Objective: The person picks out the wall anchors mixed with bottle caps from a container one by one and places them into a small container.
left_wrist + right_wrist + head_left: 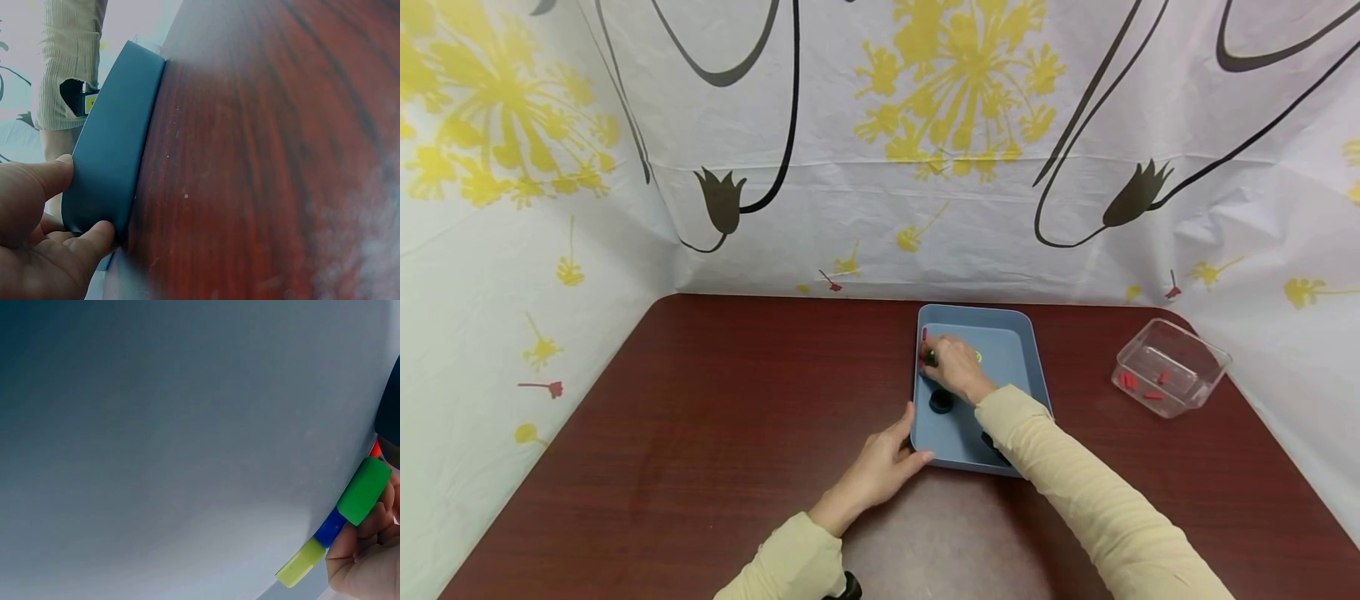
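A shallow blue-grey tray [981, 315] lies on the table. My left hand [880, 467] grips its near left corner, with thumb and fingers against the outer walls [115, 131]. Inside the tray, my right hand [957, 367] reaches to the left wall with bent fingers, beside a green ribbed cap [364, 490]. Blue [330, 527] and yellow-green [301, 562] caps line up next to it. A small red piece [924, 334] sits along the wall. Whether the right fingertips pinch anything is hidden. A black round cap [941, 401] lies below that hand.
A clear plastic box [1180, 350] with several small red pieces [1127, 381] stands on the right side of the dark red-brown table [737, 400]. A white patterned sheet [850, 200] hangs behind the table and along its sides.
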The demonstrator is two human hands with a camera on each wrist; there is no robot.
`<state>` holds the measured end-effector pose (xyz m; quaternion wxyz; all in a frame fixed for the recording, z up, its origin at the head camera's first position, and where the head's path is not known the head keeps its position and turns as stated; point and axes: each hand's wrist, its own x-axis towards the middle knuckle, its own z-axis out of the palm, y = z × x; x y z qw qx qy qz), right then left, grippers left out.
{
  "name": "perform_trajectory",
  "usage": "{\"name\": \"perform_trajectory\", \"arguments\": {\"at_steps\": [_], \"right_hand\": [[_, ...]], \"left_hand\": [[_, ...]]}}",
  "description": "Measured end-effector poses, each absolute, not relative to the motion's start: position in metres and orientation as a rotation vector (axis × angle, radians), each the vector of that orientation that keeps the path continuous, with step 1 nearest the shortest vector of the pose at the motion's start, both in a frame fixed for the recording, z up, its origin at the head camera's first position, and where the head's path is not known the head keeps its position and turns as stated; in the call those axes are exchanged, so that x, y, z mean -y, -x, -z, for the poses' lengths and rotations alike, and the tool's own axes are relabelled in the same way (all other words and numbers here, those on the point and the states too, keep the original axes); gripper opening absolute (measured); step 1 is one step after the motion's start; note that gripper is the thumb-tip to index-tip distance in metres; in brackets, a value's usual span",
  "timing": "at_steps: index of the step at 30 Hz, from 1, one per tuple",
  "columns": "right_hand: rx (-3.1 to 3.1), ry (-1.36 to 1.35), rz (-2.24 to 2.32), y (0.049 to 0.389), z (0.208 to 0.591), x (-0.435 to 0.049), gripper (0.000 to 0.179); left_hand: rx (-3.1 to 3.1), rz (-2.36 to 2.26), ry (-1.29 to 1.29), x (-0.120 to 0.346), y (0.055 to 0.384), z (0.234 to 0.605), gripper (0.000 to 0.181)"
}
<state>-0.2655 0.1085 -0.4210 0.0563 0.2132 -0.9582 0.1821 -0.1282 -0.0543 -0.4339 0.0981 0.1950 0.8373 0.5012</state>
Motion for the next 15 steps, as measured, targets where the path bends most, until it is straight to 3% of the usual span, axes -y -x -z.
{"name": "perform_trajectory", "arguments": {"at_steps": [15], "right_hand": [[2.932,-0.664,-0.598,0.2664,0.4232,-0.1109,0.014]], "left_hand": [[-2.517,-1.445,-0.578,0.0533,0.1275,0.4331,0.072]]}}
